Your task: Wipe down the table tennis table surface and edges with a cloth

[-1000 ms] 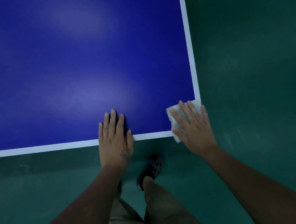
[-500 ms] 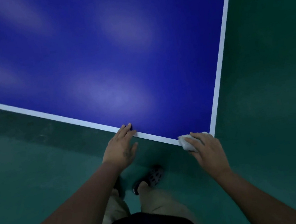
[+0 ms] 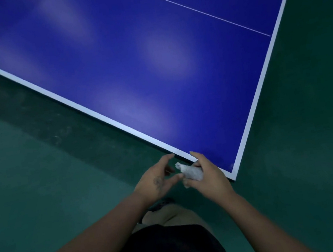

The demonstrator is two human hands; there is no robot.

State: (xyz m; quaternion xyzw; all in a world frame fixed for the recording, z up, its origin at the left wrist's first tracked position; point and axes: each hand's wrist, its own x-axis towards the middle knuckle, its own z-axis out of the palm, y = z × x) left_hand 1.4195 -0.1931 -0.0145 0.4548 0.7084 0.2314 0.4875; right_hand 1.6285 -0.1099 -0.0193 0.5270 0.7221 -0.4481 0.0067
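Observation:
The blue table tennis table (image 3: pixel 153 64) with white edge lines fills the upper part of the view; its near corner points toward me at the lower right. My right hand (image 3: pixel 208 175) grips a bunched white cloth (image 3: pixel 190 171) just off the near edge, close to that corner. My left hand (image 3: pixel 158 179) is beside it, off the table, fingers spread and loosely bent toward the cloth, its thumb tip near the cloth's end.
Green floor (image 3: pixel 43 195) surrounds the table on the left and right. My legs and a dark shoe (image 3: pixel 161 203) stand below the hands. A thin white centre line (image 3: pixel 194 10) crosses the table top.
Both hands have come off the table edge. The right hand lifted the cloth from the corner and bunched it; the left hand moved right toward it. The view swung left.

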